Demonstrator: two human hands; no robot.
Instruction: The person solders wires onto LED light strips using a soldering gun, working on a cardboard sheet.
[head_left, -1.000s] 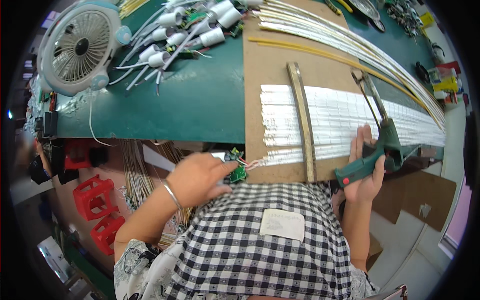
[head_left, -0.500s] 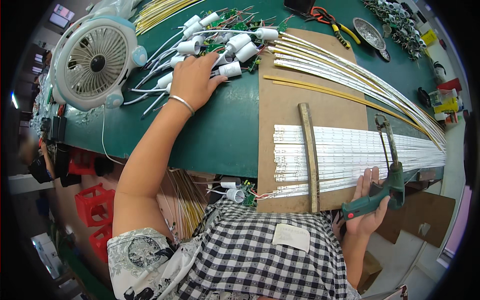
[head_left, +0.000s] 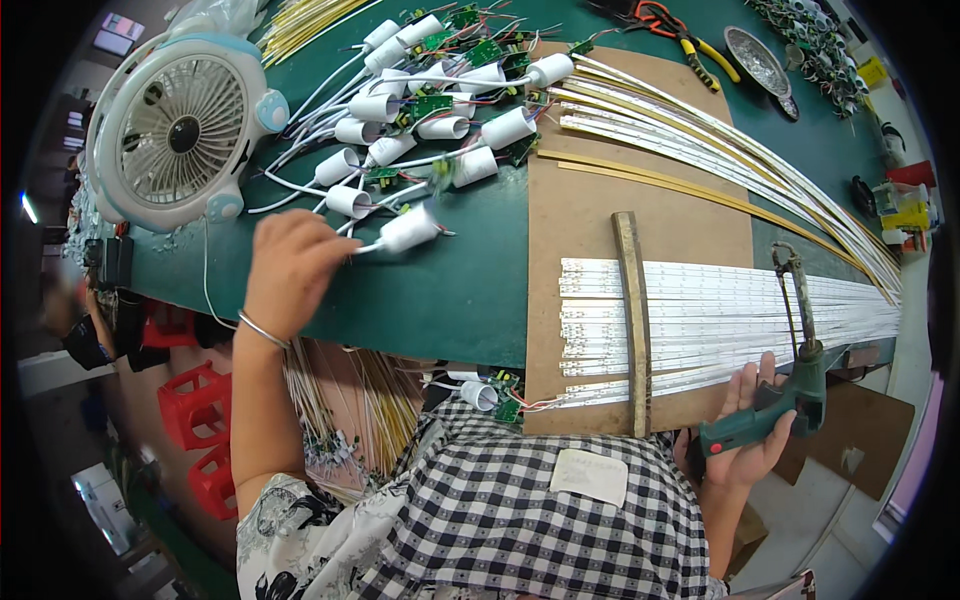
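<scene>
**Inspector:** Fetching a part is the step in hand. The left hand (head_left: pixel 290 270) has its fingers curled round the lead of a white cap (head_left: pixel 410 229), which hangs just clear of the green bench (head_left: pixel 440 300), below the pile of caps (head_left: pixel 420 100).

**Clerk:** And the other?

**Inspector:** The right hand (head_left: pixel 750 440) has its fingers wrapped round a green soldering gun (head_left: pixel 775 405), tip resting over the LED strips (head_left: pixel 720 315) on the board (head_left: pixel 600 215).

**Clerk:** What next?

**Inspector:** In my judgement, the cap's leads must meet 1 strip end, near the finished cap (head_left: pixel 482 395).
</scene>
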